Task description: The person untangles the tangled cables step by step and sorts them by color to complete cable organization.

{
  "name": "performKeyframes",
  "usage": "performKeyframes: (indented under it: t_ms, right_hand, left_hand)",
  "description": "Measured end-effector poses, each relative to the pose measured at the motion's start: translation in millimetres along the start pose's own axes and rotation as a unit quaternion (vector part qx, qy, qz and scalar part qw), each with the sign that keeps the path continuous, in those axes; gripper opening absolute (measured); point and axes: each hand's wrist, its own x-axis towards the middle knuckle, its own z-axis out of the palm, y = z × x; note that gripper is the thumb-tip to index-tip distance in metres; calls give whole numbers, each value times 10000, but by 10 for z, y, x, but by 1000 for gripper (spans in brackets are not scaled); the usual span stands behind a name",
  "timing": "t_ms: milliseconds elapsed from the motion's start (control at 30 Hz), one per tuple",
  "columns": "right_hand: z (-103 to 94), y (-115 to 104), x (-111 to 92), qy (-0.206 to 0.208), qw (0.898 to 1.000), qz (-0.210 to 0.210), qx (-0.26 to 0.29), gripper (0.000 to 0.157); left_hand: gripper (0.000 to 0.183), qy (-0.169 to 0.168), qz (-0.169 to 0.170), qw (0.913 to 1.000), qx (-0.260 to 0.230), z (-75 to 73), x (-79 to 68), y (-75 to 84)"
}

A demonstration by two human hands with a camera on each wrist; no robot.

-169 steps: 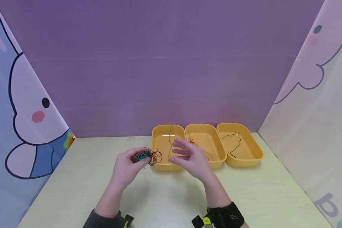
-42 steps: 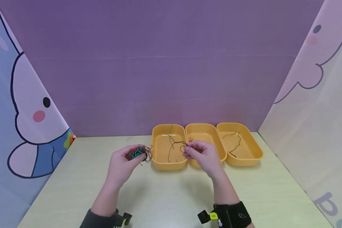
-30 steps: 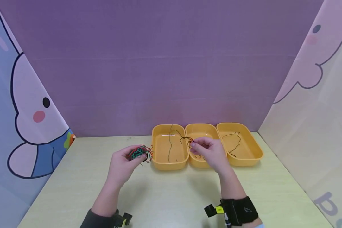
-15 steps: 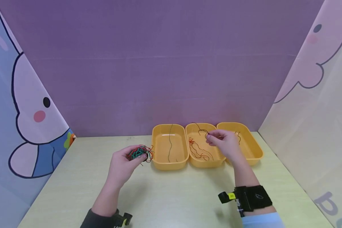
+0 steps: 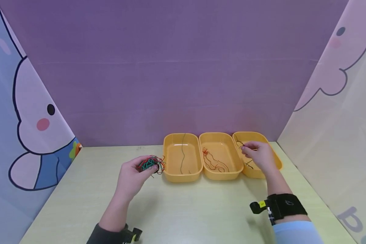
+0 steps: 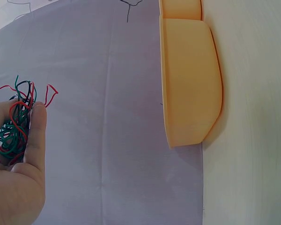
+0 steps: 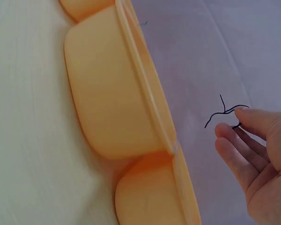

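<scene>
Purple cloth [image 5: 183,74] backs the pale counter [image 5: 186,210]; the right hand [image 5: 260,156] pinches a thin black wire [image 7: 225,112], pointing upper left in frame, above the rightmost yellow plastic tray [image 5: 256,174]; the left hand [image 5: 133,177] grips tangled red-green wires [image 5: 147,164].

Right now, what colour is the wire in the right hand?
Black; the right wrist view shows the wire best, pinched in the right hand.

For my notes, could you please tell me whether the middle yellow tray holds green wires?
No, only red wires show inside the middle yellow tray.
</scene>
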Motion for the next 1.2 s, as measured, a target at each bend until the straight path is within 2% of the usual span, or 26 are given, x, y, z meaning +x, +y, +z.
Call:
performKeyframes:
  t_ms: [167, 500, 733, 967, 1200]
  right_hand:
    - [-131, 170, 9, 197, 9986, 248, -428, 27]
    - [-275, 417, 1, 521, 9930, 361, -995, 22]
    - [-285, 453, 5, 527, 9928, 427, -985, 24]
    - [-280, 434, 4, 479, 9924, 663, -923, 27]
    - [-268, 425, 4, 503, 9933, 518, -897, 28]
  left_hand:
    - [29, -8, -2, 10000, 1, -2, 6, -9]
    - [29, -6, -88, 10000, -7, -1, 15, -24]
    - [29, -8, -91, 10000, 23, -3, 13, -25]
    - [29, 15, -82, 10000, -4, -6, 15, -25]
    - [29, -3, -39, 10000, -29, -8, 14, -19]
